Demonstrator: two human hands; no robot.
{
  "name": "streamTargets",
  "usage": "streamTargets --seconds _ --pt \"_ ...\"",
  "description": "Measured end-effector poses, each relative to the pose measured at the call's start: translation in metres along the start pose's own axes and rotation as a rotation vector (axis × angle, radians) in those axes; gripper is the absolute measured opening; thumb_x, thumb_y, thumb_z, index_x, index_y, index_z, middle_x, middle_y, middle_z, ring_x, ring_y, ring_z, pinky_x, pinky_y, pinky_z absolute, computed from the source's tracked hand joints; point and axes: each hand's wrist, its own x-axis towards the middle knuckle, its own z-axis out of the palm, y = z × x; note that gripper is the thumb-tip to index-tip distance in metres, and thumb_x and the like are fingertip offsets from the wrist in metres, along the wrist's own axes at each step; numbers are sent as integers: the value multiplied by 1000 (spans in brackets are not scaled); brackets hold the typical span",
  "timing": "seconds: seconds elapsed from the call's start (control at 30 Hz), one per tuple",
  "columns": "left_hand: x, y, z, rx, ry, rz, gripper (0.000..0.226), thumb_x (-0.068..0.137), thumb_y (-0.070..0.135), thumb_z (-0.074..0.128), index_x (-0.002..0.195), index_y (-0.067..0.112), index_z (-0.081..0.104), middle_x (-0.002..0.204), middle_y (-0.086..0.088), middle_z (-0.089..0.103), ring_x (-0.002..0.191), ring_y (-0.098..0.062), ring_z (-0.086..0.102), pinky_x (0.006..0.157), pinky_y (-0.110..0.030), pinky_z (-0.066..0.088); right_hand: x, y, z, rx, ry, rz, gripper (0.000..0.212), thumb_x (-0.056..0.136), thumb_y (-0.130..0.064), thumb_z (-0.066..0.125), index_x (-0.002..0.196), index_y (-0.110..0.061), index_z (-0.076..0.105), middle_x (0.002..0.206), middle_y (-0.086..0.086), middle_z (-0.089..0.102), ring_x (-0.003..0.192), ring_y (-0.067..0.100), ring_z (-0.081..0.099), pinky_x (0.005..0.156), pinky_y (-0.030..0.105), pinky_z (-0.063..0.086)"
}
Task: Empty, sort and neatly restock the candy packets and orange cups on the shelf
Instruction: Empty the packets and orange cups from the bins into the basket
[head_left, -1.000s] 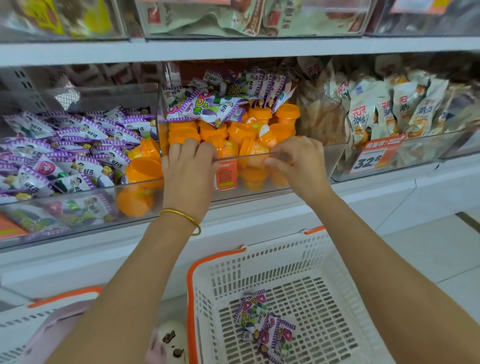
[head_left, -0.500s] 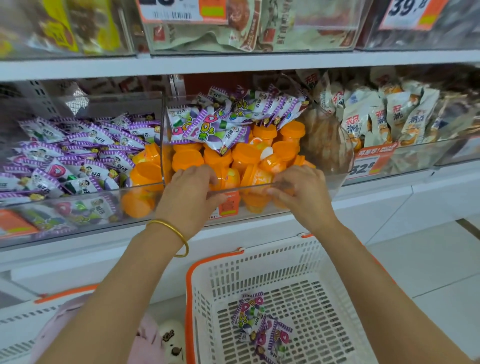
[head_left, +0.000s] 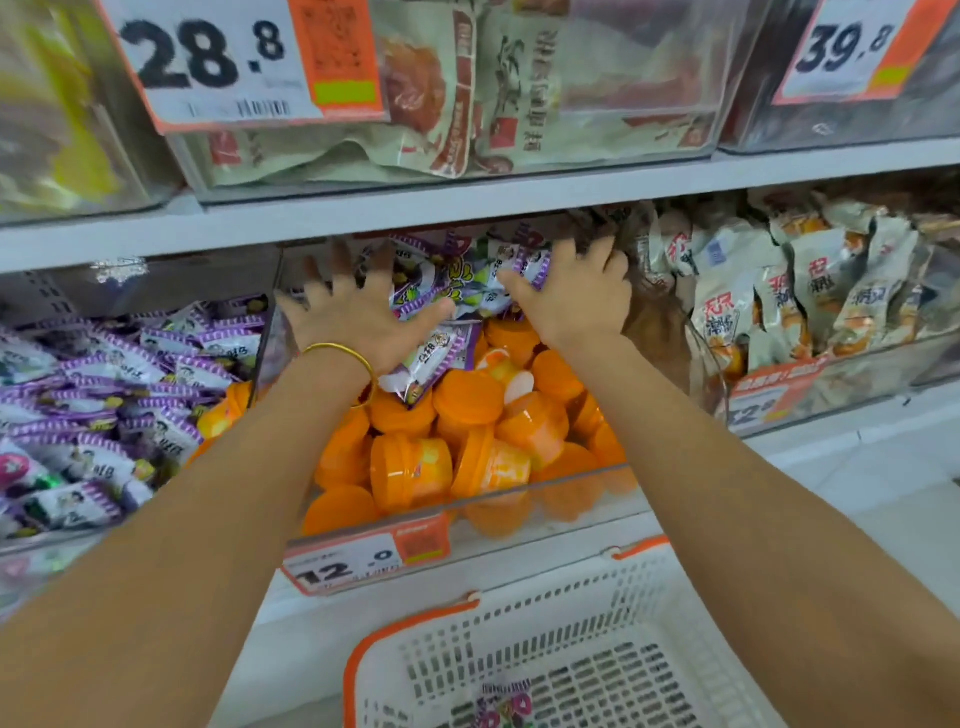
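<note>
Candy packets at frame centre lie under your left hand and right hand, both spread and released, above the orange cups.

L wrist: one thin gold bangle, plain round band. Both forearms bare to frame edge.

Left hand, right hand: fingertips motion-blurred; basket cut off at bottom edge.
</note>
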Motion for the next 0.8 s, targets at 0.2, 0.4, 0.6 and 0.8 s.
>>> streamTargets --seconds 0.2,0.4,0.6,0.8 --pt "14 11 10 -24 -96 32 94 68 89 27 147 43 1 159 -2 2 143 -39 4 110 -64 4 20 -10 0 -56 17 102 91 78 -83 31 124 -8 56 136 23 44 130 39 28 101 48 26" --pt "10 10 9 -22 -134 183 89 70 85 33 146 44 11 158 7 11 144 -29 10 111 -62 7 23 -19 7 124 5 62 91 74 -79 49 129 -6 48 133 19 42 124 38 35 94 44 39" --pt "0 5 9 -2 -128 292 88 72 86 33 146 43 13 157 10 11 144 -23 11 114 -56 8 37 -20 8 234 -100 -14 58 80 -66 57 99 -12 65 108 14 63 120 34 46 81 35 39" --pt "-17 -2 5 -413 61 327 100 65 76 57 145 26 26 142 -5 33 134 -25 32 111 -35 25 9 -15 8 354 137 -123 40 83 -52 63 81 -13 66 78 9 59 91 33 52 92 37 34"
